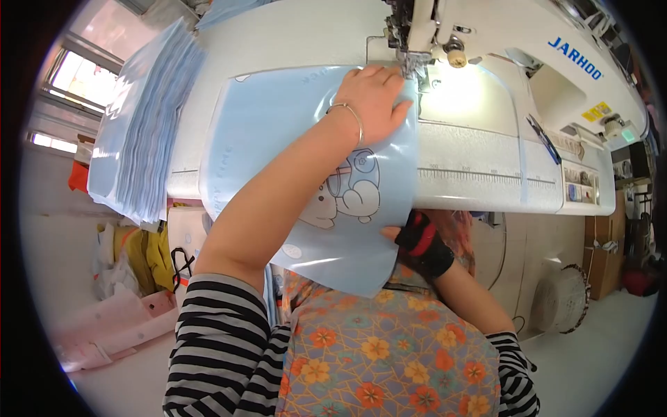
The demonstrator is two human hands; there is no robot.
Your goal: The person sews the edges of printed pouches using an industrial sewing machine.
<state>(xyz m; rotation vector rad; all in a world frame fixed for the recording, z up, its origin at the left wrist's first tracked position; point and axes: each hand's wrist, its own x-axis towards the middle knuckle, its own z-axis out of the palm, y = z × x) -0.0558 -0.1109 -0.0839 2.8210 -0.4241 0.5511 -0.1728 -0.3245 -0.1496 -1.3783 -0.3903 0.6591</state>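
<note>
A light blue glossy plastic sheet [278, 125] printed with cartoon animals lies on the sewing machine bed, its near end drooping over the table's front edge. My left hand [375, 104] rests on its far right part, palm down with fingers stretched out, just left of the presser foot [411, 64]. A thin bracelet circles that wrist. At the sheet's near right edge is my right hand [424, 247] in a black and red fingerless glove. Its thumb lies on top of the sheet's edge; the other fingers are mostly hidden, and it pinches the edge.
The white sewing machine [500, 42] arches over the right side, its lamp lighting the bed. A thick stack of similar blue sheets [142, 125] hangs over the table at left. Dark thread snips [544, 139] and a small bobbin tray [580, 186] sit at right. A wire basket [563, 299] stands on the floor.
</note>
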